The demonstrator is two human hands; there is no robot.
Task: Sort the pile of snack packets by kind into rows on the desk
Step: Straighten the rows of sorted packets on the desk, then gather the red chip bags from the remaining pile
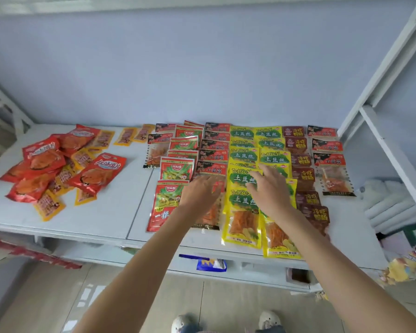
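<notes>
Both hands flat, fingers spread: left hand (202, 191) on the black-red row (213, 150), right hand (271, 188) on the yellow-green row (244, 156), probably squaring them. Unsorted pile (58, 164) lies well left of these rows.

Pretty tight around both hands: the left hand (201, 191) and right hand (270, 188) lie flat on the overlapping rows of green, red and yellow foil snack packets (244, 156), packed edge to edge. Left of the left hand there's a bare strip of pale desk top (120, 200), then the loose pile of red and orange packets (63, 164). Right of the right hand, a white metal shelf frame (384, 140) blocks things.
</notes>
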